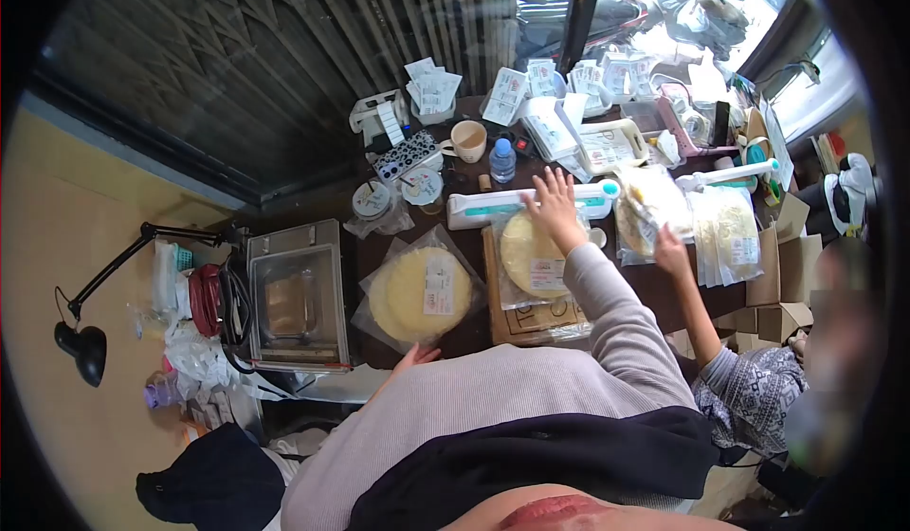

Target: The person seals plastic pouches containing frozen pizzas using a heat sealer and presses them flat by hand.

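My right hand (557, 210) reaches forward with its fingers spread, over the white and teal bar of an impulse bag sealer (479, 210). Under its palm is the far end of a clear bag of round, pale yellow sheets (529, 258) with a white label, lying on a cardboard box (531, 320). My left hand (417, 355) is low at the table's front edge, partly hidden by my body, fingers stretched out. It lies just below another labelled bag of round yellow sheets (403, 296). Whether it touches that bag I cannot tell.
At right, a co-worker's hand (671, 250) is at a bag of yellow sheets (654, 204); more flat bags (730, 237) lie beside it. A blue-capped bottle (502, 163), a mug (467, 140) and label stacks (507, 93) stand behind. A clear-lidded machine (299, 289) sits left.
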The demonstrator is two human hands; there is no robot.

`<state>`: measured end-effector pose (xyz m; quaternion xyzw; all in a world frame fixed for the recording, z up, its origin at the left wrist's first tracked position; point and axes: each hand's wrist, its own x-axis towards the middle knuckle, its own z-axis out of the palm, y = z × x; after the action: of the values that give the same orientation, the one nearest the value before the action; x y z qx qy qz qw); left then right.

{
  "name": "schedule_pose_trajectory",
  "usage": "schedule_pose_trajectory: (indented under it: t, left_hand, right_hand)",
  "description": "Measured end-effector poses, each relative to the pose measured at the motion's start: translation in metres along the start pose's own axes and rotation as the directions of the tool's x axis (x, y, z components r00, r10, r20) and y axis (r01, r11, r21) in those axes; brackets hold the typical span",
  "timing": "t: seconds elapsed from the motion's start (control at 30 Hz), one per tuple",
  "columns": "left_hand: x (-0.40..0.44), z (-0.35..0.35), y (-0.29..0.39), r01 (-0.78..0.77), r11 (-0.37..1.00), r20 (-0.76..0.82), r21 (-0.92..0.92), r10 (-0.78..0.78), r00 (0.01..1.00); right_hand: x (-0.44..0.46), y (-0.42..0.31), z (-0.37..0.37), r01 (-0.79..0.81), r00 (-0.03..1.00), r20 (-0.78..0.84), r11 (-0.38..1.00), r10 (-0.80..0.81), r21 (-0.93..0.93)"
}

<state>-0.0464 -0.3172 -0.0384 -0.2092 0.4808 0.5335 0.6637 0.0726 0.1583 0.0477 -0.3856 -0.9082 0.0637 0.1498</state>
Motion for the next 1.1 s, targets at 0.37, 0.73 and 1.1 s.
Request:
schedule_pose_trajectory:
  t: [0.37, 0.73, 1.1]
  left_hand:
    - [0.016, 0.084, -0.009, -0.558, 0.83, -0.636, -0.022, 0.418, 0.648]
    - [-0.04, 0.182, 0.059, -0.846, 0.39, -0.571, 0.363, 0.811, 0.129]
    - [-0.115, 0.278, 0.041, -0.813, 0.213, -0.495, 0.542, 0.863, -0.104]
  right_hand:
    - [-0.192, 0.073, -0.04, -0.502, 0.865, 0.144, 0.816, 0.481, 0.288]
    - [-0.194, 0.102, 0.026, -0.289, 0.949, 0.164, 0.53, 0.27, 0.797]
    - [-0.137, 0.134, -0.23, -0.167, 0.884, 0.407, -0.657, 0.23, 0.735]
